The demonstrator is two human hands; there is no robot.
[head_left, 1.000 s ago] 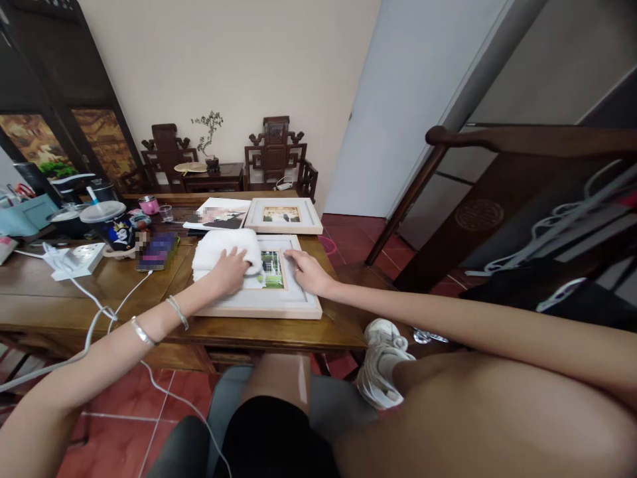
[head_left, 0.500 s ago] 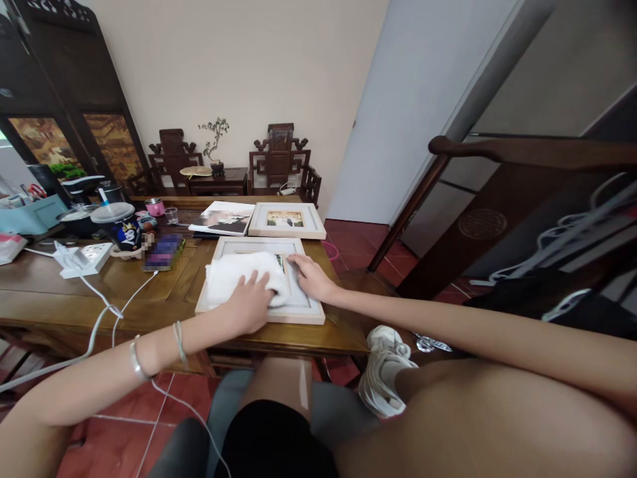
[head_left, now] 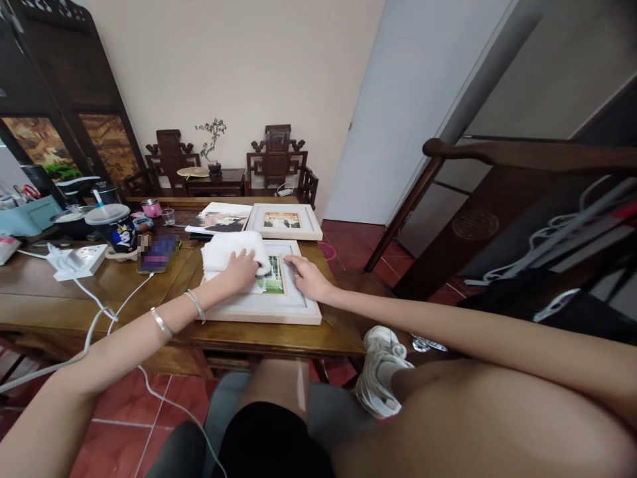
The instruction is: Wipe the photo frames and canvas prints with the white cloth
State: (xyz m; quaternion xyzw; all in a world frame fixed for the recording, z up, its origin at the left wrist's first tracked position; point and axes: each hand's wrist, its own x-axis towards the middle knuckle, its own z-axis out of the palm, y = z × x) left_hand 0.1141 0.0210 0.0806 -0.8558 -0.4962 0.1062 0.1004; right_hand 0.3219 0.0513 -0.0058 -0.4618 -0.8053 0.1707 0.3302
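Note:
A light wooden picture frame lies flat on the brown wooden table, with a green photo showing in its middle. My left hand presses a folded white cloth onto the frame's far left part. My right hand rests flat on the frame's right side, fingers spread, holding it down. A second framed picture lies farther back on the table, with a printed photo sheet to its left.
A phone with a white cable, a white power strip, a lidded cup and small containers sit on the table's left. A dark wooden chair back stands at right. My white shoe is below the table edge.
My left hand first pulled the cloth toward me over the photo, then pushed it back to the frame's far left, uncovering the photo. My right hand stayed on the frame.

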